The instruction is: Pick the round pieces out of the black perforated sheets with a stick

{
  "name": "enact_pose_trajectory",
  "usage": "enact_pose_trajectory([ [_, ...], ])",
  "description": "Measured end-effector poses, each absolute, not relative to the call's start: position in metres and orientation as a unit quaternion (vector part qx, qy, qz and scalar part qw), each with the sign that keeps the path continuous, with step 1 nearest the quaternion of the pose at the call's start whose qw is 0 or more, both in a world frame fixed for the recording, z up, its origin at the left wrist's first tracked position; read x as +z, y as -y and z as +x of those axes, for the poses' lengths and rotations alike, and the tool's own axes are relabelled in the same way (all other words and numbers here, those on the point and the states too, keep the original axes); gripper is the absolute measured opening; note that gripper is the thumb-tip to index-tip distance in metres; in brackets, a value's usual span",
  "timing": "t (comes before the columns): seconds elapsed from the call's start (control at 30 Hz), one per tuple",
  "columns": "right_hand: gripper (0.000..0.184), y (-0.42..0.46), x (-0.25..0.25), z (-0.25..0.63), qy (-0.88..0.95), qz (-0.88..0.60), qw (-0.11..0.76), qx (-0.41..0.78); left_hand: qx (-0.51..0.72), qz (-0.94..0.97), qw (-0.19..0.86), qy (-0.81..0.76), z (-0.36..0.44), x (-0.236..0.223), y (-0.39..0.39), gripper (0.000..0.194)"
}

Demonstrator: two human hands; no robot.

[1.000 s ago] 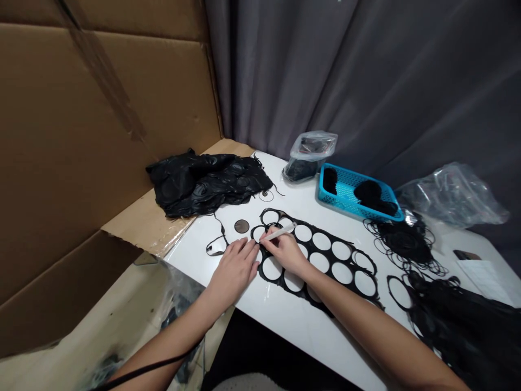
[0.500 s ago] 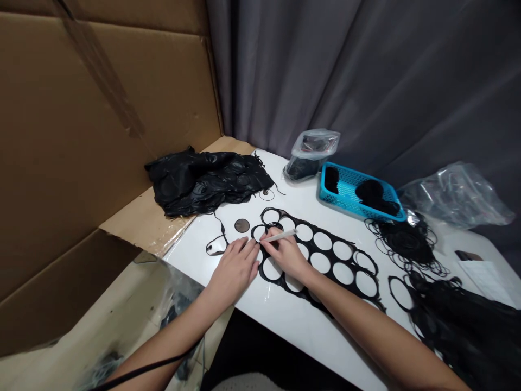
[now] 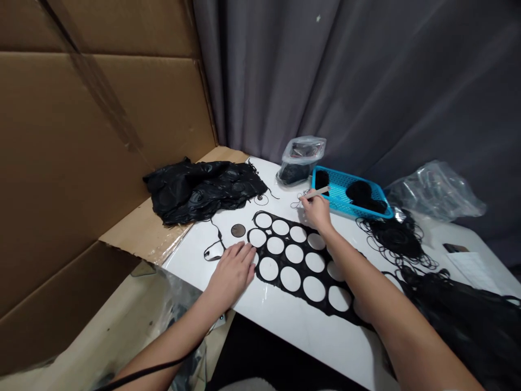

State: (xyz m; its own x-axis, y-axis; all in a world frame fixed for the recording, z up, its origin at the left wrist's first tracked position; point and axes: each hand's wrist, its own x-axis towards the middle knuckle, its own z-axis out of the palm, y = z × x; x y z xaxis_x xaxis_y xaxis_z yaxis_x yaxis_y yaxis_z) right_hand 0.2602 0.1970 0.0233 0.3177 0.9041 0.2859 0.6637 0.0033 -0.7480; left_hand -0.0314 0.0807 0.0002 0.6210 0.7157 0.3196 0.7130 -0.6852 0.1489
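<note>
While the left hand (image 3: pixel 232 277) lies open, fingers spread at the edge of a black perforated sheet (image 3: pixel 293 260) mid-table, the right hand (image 3: pixel 317 213) pinches a pale pen-like tool (image 3: pixel 319 191) beyond the sheet's far edge, near the white table's (image 3: pixel 285 320) back edge and a blue plastic basket (image 3: pixel 337 171).

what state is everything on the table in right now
left hand, lying flat on the white table, fingertips at the sheet's edge
right hand, pinching a pale stick
pale stick, held between fingers, over the table
black sheet, lying flat, rows of round openings
blue plastic basket, holding black bundles
clear plastic bag, standing, black contents inside
black film, crumpled heap
black rings, tangled heap
</note>
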Motion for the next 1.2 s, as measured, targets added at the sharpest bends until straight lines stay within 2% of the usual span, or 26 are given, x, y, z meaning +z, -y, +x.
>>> enact_pose_trajectory([
  [0.13,0.023,-0.167,0.019,0.256,0.494,-0.617,0.466,0.398,0.213,0.895,0.016,-0.392,-0.022,0.009,-0.08,0.03],
  [0.2,0.028,-0.146,0.014,0.243,0.472,-0.563,0.457,0.501,0.217,0.904,0.023,-0.369,-0.013,0.009,-0.078,0.031],
  [0.33,0.032,-0.11,0.011,0.216,0.487,-0.505,0.404,0.587,0.19,0.919,0.044,-0.342,0.0,0.001,-0.073,0.032],
  [0.53,0.026,-0.087,0.014,0.201,0.646,-0.545,0.332,0.42,0.191,0.912,0.051,-0.359,-0.002,-0.007,-0.071,0.035],
  [0.8,0.022,-0.085,0.008,0.197,0.676,-0.548,0.327,0.368,0.205,0.906,0.06,-0.365,-0.002,-0.006,-0.07,0.034],
  [1.03,0.018,-0.081,-0.003,0.194,0.804,-0.48,0.289,0.2,0.203,0.908,0.061,-0.36,-0.002,-0.007,-0.07,0.033],
  [1.1,0.02,-0.097,-0.001,0.21,0.794,-0.511,0.298,0.144,0.206,0.908,0.061,-0.359,-0.002,-0.006,-0.07,0.032],
  [1.2,0.019,-0.127,0.007,0.253,0.672,-0.636,0.369,0.084,0.21,0.91,0.059,-0.354,-0.004,-0.003,-0.071,0.032],
])
